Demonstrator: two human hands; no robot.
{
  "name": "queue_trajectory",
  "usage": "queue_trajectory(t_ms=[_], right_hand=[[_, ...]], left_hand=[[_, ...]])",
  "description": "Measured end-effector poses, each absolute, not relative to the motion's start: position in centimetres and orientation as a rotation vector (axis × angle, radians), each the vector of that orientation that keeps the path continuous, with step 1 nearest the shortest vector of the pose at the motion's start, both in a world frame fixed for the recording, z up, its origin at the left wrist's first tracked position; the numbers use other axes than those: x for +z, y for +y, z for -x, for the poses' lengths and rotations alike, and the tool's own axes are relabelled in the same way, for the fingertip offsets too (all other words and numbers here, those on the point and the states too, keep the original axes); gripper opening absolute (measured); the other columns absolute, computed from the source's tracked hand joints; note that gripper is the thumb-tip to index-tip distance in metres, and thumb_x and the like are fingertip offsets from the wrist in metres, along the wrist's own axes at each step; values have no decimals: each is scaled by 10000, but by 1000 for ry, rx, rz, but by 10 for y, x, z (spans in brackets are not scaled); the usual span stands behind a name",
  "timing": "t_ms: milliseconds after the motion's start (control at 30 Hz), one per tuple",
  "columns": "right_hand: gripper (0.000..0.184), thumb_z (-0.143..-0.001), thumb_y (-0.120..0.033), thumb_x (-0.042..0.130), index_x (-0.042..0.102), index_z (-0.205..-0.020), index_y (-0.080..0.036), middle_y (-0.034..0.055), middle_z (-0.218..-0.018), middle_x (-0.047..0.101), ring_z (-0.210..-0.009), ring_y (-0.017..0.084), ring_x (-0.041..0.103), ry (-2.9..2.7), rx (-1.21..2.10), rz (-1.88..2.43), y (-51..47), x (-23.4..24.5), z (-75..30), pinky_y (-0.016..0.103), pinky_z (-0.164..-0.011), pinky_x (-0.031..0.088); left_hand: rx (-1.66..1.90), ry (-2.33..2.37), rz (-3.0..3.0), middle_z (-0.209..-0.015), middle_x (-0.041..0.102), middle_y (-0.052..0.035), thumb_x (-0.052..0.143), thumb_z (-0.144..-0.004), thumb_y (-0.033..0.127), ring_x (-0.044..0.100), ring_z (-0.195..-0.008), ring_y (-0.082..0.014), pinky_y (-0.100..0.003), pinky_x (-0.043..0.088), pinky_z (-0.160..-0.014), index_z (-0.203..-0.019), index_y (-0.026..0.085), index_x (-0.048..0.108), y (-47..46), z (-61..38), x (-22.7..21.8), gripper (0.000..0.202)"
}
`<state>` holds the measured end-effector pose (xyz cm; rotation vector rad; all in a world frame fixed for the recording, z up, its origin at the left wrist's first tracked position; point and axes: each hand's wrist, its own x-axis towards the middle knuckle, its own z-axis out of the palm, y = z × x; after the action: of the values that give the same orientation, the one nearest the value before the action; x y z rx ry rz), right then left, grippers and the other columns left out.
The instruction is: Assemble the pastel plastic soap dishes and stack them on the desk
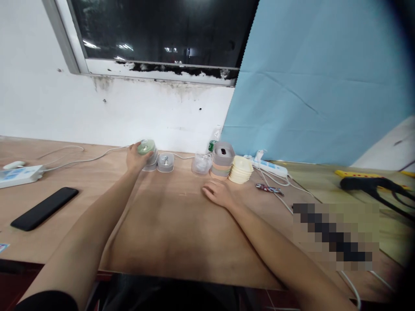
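Observation:
At the far side of the table, my left hand grips a small round-cornered container with a green top, on a stack of clear containers. A single clear container stands just right of that stack. My right hand lies on the tabletop, fingers loosely stretched and holding nothing. Beyond it rises a stack of grey, orange and green containers. Nested cream-coloured tubs stand to its right, clear plastic tubs to its left.
A black phone and a white power strip lie at left. Behind the stacks stands a bottle. At right are a second power strip, a shiny wrapper, cables and a pixelated dark object.

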<state>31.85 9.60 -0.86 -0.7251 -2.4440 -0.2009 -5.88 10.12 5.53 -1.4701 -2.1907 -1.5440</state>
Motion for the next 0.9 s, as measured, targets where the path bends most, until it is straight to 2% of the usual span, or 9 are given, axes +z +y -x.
queue_trajectory(t_ms=[133, 233, 300, 400, 467, 600, 700, 800, 900], right_hand=[[213, -916, -310, 470, 657, -948, -213, 74, -921, 690, -876, 206, 617, -2373, -137, 750, 97, -10, -316, 344, -798, 477], [254, -900, -346, 501, 622, -1084, -217, 77, -1001, 685, -908, 212, 626, -2329, -59, 772, 93, -10, -311, 358, -825, 489], [333, -891, -377, 516, 573, -1181, -222, 75, -1017, 677, -893, 209, 630, -2299, 11, 801, 90, -10, -309, 360, -817, 501], [435, -888, -432, 515, 508, -1273, -230, 82, -1068, 658, -871, 207, 632, -2307, 91, 850, 85, -9, -307, 369, -801, 515], [555, -855, -506, 546, 467, -1324, -222, 113, -1187, 610, -993, 246, 612, -2334, 88, 855, 84, -8, -307, 410, -869, 500], [884, -722, -657, 627, 352, -1425, -196, 159, -1414, 434, -1288, 333, 419, -2452, 98, 753, 85, -6, -308, 500, -1041, 377], [872, -741, -673, 593, 351, -1436, -206, 155, -1382, 486, -1242, 329, 474, -2529, 187, 726, 87, -8, -306, 501, -1020, 393], [804, -770, -694, 530, 427, -1395, -199, 156, -1308, 557, -1183, 325, 524, -2411, 229, 800, 86, -11, -301, 496, -994, 415], [720, -819, -692, 449, 487, -1344, -200, 140, -1275, 583, -1151, 301, 549, -2194, 330, 830, 83, -14, -294, 459, -971, 444]], left_hand=[[-1732, -1942, 1436, -1352, 466, -110, 728, -698, 448, 437, -1276, -258, -368, 371, -1060, -1280, 215, 513, 82, 46, 48, 663], [-1851, -1803, 1708, -1344, 488, -107, 722, -705, 463, 485, -1231, -270, -370, 473, -950, -1303, 218, 482, 58, 22, 32, 689], [-1744, -1715, 2056, -1330, 513, -92, 741, -681, 473, 488, -1232, -280, -408, 442, -1002, -1268, 230, 524, 41, 6, 18, 671], [-1303, -1658, 2614, -1400, 451, -89, 764, -639, 505, 463, -1267, -306, -436, 380, -1072, -1287, 264, 537, 18, -15, 3, 728], [-1157, -1606, 2805, -1423, 421, -91, 753, -651, 510, 445, -1285, -304, -425, 382, -1075, -1319, 270, 508, 9, -26, 0, 750], [-1050, -1476, 2942, -1468, 346, -101, 752, -657, 454, 389, -1327, -303, -433, 355, -1096, -1389, 258, 407, 4, -36, 5, 833], [-1052, -1417, 2953, -1462, 335, -116, 761, -631, 385, 380, -1327, -304, -429, 352, -1099, -1428, 232, 321, 5, -37, 6, 923], [-1108, -1444, 2909, -1445, 362, -127, 766, -605, 343, 377, -1324, -313, -442, 349, -1099, -1466, 204, 204, 5, -36, 3, 1037], [-1129, -1524, 2838, -1486, 307, -143, 760, -611, 343, 333, -1353, -332, -467, 326, -1110, -1489, 188, 112, 7, -35, -1, 1102]])
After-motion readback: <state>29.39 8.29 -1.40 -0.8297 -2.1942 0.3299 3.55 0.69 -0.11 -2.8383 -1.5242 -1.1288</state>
